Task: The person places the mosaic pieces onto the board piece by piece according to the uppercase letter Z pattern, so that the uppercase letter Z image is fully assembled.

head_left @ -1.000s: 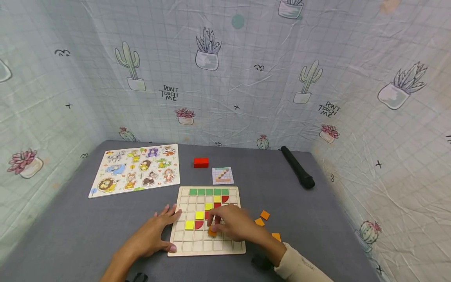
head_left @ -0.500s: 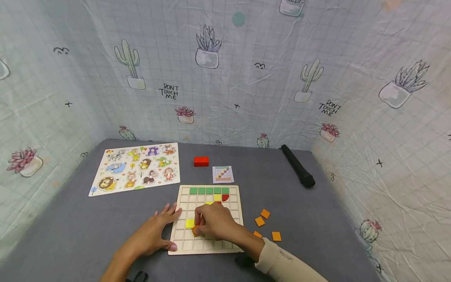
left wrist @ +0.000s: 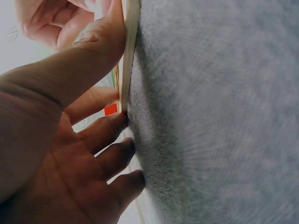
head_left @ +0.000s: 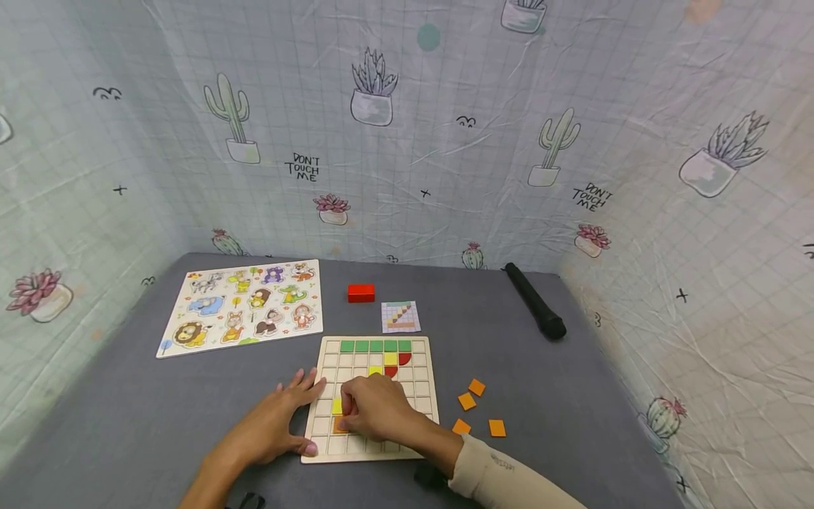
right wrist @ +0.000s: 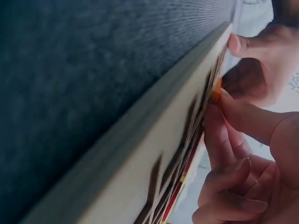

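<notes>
A light wooden grid board (head_left: 369, 459) lies on the grey table. My left hand (head_left: 280, 420) rests at its left edge with fingers spread; the left wrist view has the thumb on the rim. Over the lower left cells, my right hand (head_left: 378, 406) pinches an orange square tile (head_left: 338, 424) between thumb and fingers. This orange tile (right wrist: 216, 92) is right at the board's surface in the right wrist view. A row of green tiles (head_left: 376, 346) fills cells near the top. Yellow squares (head_left: 391, 358) and red quarter-round tiles (head_left: 405, 359) step diagonally below, partly hidden by the right hand.
Several loose orange tiles (head_left: 467, 401) lie right of the board. Behind it are a small pattern card (head_left: 400, 317) and a red block (head_left: 361, 293). An animal puzzle board (head_left: 242, 304) sits back left, a black microphone (head_left: 535, 304) back right. Patterned cloth walls surround the table.
My right hand has carried the orange tile leftward across the board, to a cell below the lowest yellow square. The left hand stays at the board's edge.
</notes>
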The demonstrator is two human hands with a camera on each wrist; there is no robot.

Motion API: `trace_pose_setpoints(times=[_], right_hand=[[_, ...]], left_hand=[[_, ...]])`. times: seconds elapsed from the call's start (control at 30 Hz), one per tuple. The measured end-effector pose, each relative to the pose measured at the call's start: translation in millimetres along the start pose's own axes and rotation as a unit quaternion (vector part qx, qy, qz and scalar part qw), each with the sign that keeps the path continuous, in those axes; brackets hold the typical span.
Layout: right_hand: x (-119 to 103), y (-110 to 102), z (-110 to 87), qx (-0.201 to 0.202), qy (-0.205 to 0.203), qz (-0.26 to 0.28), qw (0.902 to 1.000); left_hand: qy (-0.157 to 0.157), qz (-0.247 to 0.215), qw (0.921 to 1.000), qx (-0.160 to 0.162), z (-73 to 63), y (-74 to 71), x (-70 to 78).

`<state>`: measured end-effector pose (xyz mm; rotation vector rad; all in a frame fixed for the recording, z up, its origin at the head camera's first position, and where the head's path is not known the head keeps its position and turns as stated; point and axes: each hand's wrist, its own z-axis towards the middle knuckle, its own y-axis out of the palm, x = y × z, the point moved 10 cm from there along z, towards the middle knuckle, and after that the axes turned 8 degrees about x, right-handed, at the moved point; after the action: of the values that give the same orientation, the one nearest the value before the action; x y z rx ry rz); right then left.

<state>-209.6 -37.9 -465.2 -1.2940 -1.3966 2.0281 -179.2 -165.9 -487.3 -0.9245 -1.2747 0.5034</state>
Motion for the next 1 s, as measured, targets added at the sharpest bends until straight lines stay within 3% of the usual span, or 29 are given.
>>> trace_pose_setpoints(times=[0.27, 0.53, 0.73, 1.0], right_hand=[[-6.3, 4.7, 3.3, -0.013, -0.018, -0.014, 0.9997], [8.5, -12.3, -11.8, -0.031, 0.009, 0.027, 0.9991], [37.7, -39.6, -33.0, -0.015, 0.058, 0.040, 0.9974], [97.3, -76.6, -61.9, 0.054, 0.116, 0.070, 0.9893]], left_hand=[[0.004, -0.003, 1.0000, 0.006, -0.3, -1.1, 0.7], [0.001, -0.007, 1.0000, 0.000, -0.4, -1.0, 0.8], [0.000, -0.005, 1.0000, 0.004, -0.1, -1.2, -0.5], [-0.003, -0.005, 1.0000, -0.004, 0.6, 1.6, -0.9]])
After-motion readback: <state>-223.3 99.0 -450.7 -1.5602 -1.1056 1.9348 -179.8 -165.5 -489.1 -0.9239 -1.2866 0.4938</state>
